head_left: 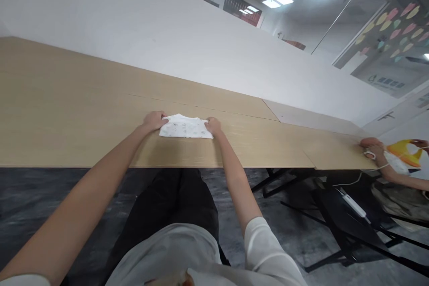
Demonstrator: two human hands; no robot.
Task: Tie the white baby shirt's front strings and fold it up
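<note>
A small white folded garment [186,127] with a faint scattered print lies on the wooden table, its long side running left to right. It looks like a baby's top, with a dip like a neckline along the far edge. My left hand [154,120] pinches its far left corner, thumb on top of the cloth. At the opposite end, my right hand [213,125] grips the right edge near the far corner. The fingers beneath the cloth are partly hidden on both sides.
The light wooden table [83,98] meets a white wall [167,40] along its back edge. At the far right, another person's hand [375,147] is by a yellow and white item [405,152]. A black folding chair [351,219] stands below there, with a white power strip [355,205].
</note>
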